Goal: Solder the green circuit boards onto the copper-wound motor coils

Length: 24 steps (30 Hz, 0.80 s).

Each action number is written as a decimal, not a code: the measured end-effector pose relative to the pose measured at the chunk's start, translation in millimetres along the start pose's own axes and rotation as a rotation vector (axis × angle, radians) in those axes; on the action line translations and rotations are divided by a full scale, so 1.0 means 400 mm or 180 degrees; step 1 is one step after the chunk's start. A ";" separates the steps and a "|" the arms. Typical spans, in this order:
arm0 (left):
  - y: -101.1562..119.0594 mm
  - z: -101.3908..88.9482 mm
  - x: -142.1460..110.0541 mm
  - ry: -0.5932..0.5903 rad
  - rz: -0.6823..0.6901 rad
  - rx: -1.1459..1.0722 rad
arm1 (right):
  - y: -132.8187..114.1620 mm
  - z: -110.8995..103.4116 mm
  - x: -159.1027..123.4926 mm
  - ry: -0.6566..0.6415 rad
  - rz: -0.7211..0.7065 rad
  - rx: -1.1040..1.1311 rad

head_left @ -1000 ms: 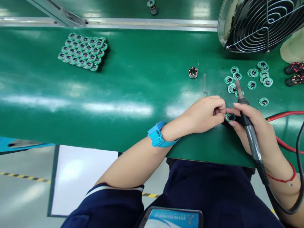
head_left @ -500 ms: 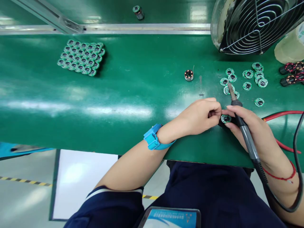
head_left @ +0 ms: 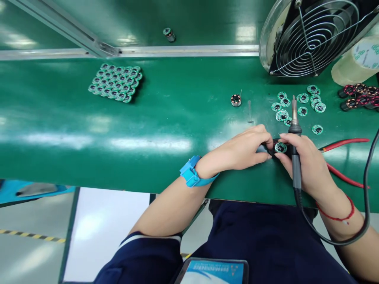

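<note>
A soldering iron (head_left: 296,167) lies across my right hand (head_left: 310,169), held by its dark grip with the metal tip pointing away from me. The thumb and forefinger of that hand also touch a small round green circuit board (head_left: 280,147) with a black chip. Beside the board, the thumb and fingers of my left hand (head_left: 248,148) close around a dark motor part (head_left: 270,150), mostly hidden by the fingers. Red-handled pliers (head_left: 345,143) rest right of my right hand, their jaws hidden.
Loose round boards (head_left: 302,111) lie beyond the iron's tip. A copper-wound coil (head_left: 236,100) stands left of them. Stacked boards (head_left: 115,83) sit far left. A fan (head_left: 314,43), a tape roll (head_left: 352,63) and several wound motor parts (head_left: 361,88) occupy the back right.
The soldering iron has swung from leaning left to nearly straight ahead. My left fingers have loosened from a tight curl, baring more of the dark part. The view has shifted slightly.
</note>
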<state>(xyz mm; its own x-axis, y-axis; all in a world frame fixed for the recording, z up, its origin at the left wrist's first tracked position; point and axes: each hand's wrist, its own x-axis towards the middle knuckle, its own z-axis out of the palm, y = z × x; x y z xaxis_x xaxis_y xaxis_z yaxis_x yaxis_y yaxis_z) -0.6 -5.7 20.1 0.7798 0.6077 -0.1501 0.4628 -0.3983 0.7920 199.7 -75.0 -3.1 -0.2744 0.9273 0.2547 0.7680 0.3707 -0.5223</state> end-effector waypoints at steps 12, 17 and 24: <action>0.013 0.020 0.023 0.0543 0.0128 -0.0850 | 0.000 -0.019 -0.002 0.0264 -0.0272 0.0189; 0.018 0.045 0.029 0.0611 0.0008 -0.1123 | -0.010 -0.033 -0.005 0.0249 -0.0488 0.0298; 0.017 0.043 0.027 0.0622 -0.0124 -0.0988 | -0.003 -0.034 -0.008 0.0296 -0.0596 0.0169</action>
<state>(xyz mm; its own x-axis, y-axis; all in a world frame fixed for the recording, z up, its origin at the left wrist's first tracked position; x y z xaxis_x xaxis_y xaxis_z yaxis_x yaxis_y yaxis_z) 18.2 -13.8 13.7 0.6552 0.7499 -0.0915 0.3172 -0.1632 0.9342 207.5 -79.2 7.6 -0.3529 0.8341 0.4240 0.6765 0.5405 -0.5002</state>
